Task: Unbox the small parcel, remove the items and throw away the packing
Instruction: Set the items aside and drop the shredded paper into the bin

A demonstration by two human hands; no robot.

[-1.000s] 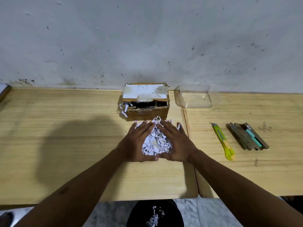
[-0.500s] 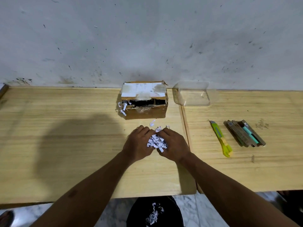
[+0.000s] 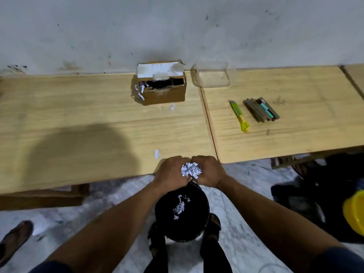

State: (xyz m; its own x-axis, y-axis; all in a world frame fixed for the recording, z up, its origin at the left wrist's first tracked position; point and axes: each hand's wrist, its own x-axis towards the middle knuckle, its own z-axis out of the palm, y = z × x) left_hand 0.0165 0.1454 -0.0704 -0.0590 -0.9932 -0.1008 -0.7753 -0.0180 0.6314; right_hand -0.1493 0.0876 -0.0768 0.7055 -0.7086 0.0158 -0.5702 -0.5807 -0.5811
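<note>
An opened cardboard parcel [image 3: 163, 89] stands at the back of the wooden table [image 3: 78, 134], with white paper shreds hanging from its left corner. My left hand [image 3: 170, 172] and my right hand [image 3: 209, 171] are cupped together around a clump of shredded paper packing [image 3: 191, 169], held at the table's front edge. Right below them on the floor stands a black bin [image 3: 182, 213] with some shreds inside. Two loose shreds lie on the table, one [image 3: 157, 153] near my left hand and one [image 3: 172, 106] in front of the parcel.
On a second table to the right lie a yellow-green utility knife [image 3: 240, 119], a bundle of dark packaged items [image 3: 261, 109] and a clear plastic lid [image 3: 212, 77]. A yellow bowl [image 3: 354, 215] sits at the right edge. Sandalled feet flank the bin.
Both hands gathered the pile of shreds in front of the parcel, closed around it and drew it back to the table's front edge, above the bin. A few shreds stayed behind.
</note>
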